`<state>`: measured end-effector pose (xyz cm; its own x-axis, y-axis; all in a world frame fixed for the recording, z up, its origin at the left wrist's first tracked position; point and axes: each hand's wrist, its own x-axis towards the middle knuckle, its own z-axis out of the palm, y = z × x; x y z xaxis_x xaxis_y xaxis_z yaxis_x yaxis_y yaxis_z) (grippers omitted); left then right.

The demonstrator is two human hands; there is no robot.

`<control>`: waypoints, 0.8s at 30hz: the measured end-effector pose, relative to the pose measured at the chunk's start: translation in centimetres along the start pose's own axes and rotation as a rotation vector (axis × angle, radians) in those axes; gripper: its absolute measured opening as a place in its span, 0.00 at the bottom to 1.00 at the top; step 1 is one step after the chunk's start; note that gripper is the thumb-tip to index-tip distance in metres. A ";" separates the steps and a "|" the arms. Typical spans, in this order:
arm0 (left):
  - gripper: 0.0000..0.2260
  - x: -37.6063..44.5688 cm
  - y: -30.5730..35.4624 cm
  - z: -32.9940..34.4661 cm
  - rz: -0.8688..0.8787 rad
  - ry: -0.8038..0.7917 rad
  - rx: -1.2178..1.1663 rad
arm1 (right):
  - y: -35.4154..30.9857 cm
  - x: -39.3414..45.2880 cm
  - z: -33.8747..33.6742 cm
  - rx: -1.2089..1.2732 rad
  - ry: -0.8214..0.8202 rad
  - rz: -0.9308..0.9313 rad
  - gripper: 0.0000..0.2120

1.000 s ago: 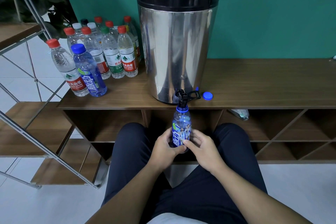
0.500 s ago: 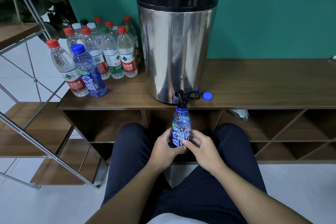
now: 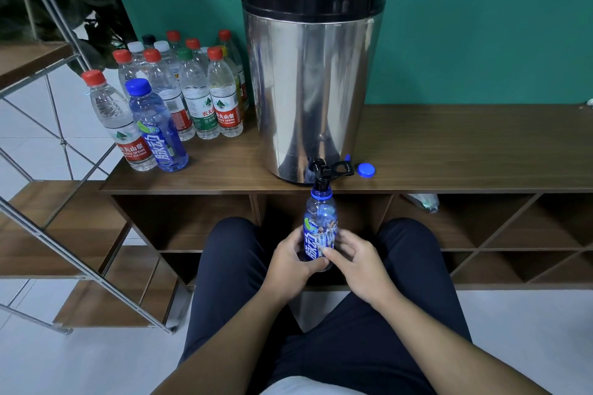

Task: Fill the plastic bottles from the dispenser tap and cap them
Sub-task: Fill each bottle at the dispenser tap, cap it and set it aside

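A steel dispenser with a black lid stands on the wooden shelf top. Its black tap hangs over the front edge. Directly under the tap I hold an uncapped blue bottle upright, its mouth touching the spout. My left hand grips the bottle's lower left side, and my right hand holds its lower right side with curled fingers. The loose blue cap lies on the shelf top just right of the tap.
A cluster of capped bottles stands left of the dispenser, with a capped blue bottle in front. A metal-railed stair rises at the left. Open cubbies lie under the shelf top; one holds a crumpled bottle.
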<state>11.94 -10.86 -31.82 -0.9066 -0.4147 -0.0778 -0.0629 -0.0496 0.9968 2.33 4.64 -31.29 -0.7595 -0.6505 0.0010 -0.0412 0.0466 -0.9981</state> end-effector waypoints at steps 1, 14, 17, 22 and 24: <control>0.27 0.0 0.0 0.0 0.001 -0.004 -0.003 | 0.0 0.0 0.0 0.000 -0.001 -0.001 0.18; 0.27 -0.4 0.9 0.2 0.011 0.002 -0.018 | 0.0 0.0 0.0 -0.007 0.003 -0.006 0.18; 0.28 -0.4 0.9 0.2 0.014 0.001 -0.017 | 0.0 0.0 0.0 -0.002 0.005 -0.001 0.17; 0.27 -0.4 0.9 0.2 0.022 0.000 -0.017 | 0.1 0.0 0.0 -0.007 -0.002 -0.007 0.18; 0.27 -0.4 0.8 0.2 0.026 0.004 -0.015 | 0.2 0.1 0.0 -0.014 0.001 -0.008 0.18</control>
<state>12.14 -10.55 -31.00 -0.9063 -0.4194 -0.0522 -0.0332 -0.0524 0.9981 2.22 4.58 -31.52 -0.7596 -0.6503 0.0086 -0.0563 0.0526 -0.9970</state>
